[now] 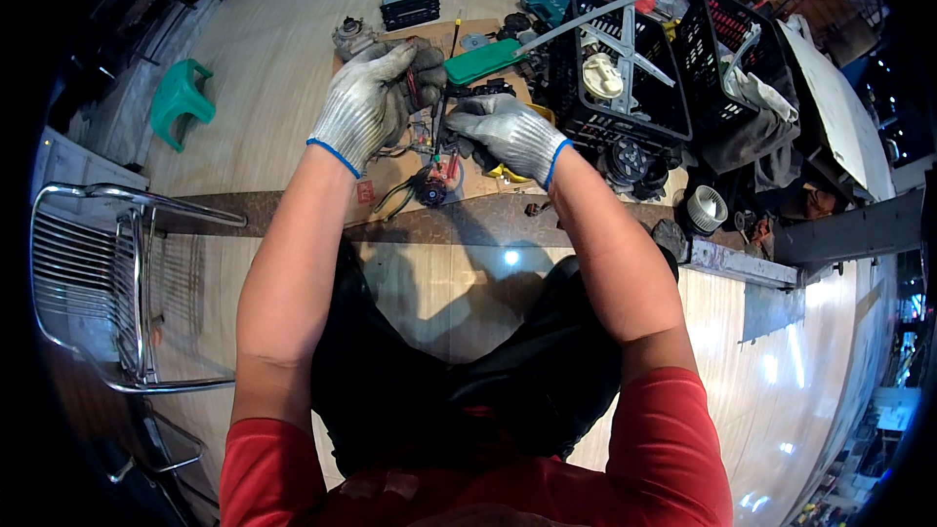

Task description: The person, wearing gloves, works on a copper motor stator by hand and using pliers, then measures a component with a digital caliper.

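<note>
Both my hands wear pale knitted work gloves with blue cuffs, held over a cardboard sheet [376,176] on the floor. My left hand [366,98] is closed around a thin dark-red piece [413,78], possibly wire; its exact kind does not show. To its right, my right hand [503,132] has its fingers pressed together, and what they hold is hidden. Just below the hands lie pliers with green handles [402,195] and a small round dark part with copper colour [429,191]. A yellow object [508,174] shows partly under my right wrist.
A green case [482,61] lies beyond my hands, near a black box-shaped unit [409,6] and a metal part [352,37]. Black crates [625,127] with parts stand at right, beside a white fan wheel [707,207]. A green stool [183,102] and metal chair [93,278] stand at left.
</note>
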Action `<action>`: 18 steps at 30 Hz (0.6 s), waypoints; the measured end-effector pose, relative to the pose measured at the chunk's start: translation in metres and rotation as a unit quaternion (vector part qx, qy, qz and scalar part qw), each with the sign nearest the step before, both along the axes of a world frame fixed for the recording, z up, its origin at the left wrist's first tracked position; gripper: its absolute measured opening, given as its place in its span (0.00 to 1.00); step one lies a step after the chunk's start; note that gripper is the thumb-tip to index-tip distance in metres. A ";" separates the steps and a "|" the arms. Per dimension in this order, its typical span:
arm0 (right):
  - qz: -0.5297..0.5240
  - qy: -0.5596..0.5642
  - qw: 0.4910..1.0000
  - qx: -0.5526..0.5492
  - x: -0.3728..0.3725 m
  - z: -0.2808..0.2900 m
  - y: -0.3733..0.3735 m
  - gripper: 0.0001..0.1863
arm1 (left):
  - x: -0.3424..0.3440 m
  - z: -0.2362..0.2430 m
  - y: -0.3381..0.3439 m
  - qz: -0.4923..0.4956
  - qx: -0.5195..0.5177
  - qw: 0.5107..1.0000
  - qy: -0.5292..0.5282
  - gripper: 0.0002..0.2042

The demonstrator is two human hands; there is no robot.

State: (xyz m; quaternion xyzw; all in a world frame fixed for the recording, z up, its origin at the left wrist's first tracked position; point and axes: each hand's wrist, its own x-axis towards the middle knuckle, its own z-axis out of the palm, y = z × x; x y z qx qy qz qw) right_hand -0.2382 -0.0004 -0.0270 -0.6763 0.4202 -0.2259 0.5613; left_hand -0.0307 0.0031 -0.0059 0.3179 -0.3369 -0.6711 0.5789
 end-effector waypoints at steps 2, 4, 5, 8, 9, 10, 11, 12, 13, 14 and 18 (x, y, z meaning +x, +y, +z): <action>-0.006 0.004 0.999 0.044 -0.012 0.006 -0.004 0.14 | -0.002 0.015 0.011 -0.042 0.005 0.997 -0.071 0.12; -0.023 0.007 0.998 0.049 -0.018 0.010 -0.006 0.14 | -0.002 0.027 0.019 -0.106 0.011 0.985 -0.139 0.12; -0.037 0.001 0.997 0.066 -0.020 0.013 -0.008 0.14 | -0.001 0.026 0.021 -0.131 0.019 0.978 -0.162 0.13; -0.045 -0.015 0.998 -0.029 -0.025 0.025 -0.007 0.15 | -0.002 0.024 0.024 -0.181 0.037 0.952 -0.244 0.14; -0.044 -0.017 0.998 -0.032 -0.027 0.015 -0.015 0.16 | -0.006 0.023 0.025 -0.180 0.039 0.942 -0.280 0.14; -0.058 -0.010 0.998 -0.017 -0.027 0.023 -0.012 0.16 | -0.008 0.022 0.026 -0.177 0.040 0.931 -0.316 0.14; -0.072 -0.003 0.997 -0.002 -0.026 0.031 -0.008 0.16 | -0.010 0.022 0.026 -0.174 0.042 0.919 -0.351 0.15; -0.072 -0.009 0.997 -0.007 -0.025 0.030 -0.008 0.16 | -0.009 0.018 0.025 -0.167 0.031 0.911 -0.375 0.15; -0.073 -0.016 0.997 -0.014 -0.025 0.030 -0.008 0.16 | -0.008 0.012 0.021 -0.160 0.017 0.903 -0.398 0.16; -0.073 -0.022 0.997 -0.021 -0.024 0.031 -0.008 0.16 | -0.007 0.008 0.019 -0.152 0.004 0.894 -0.421 0.17; -0.081 -0.065 0.994 -0.020 -0.021 0.024 -0.004 0.16 | -0.012 0.005 0.016 -0.120 -0.002 0.901 -0.417 0.18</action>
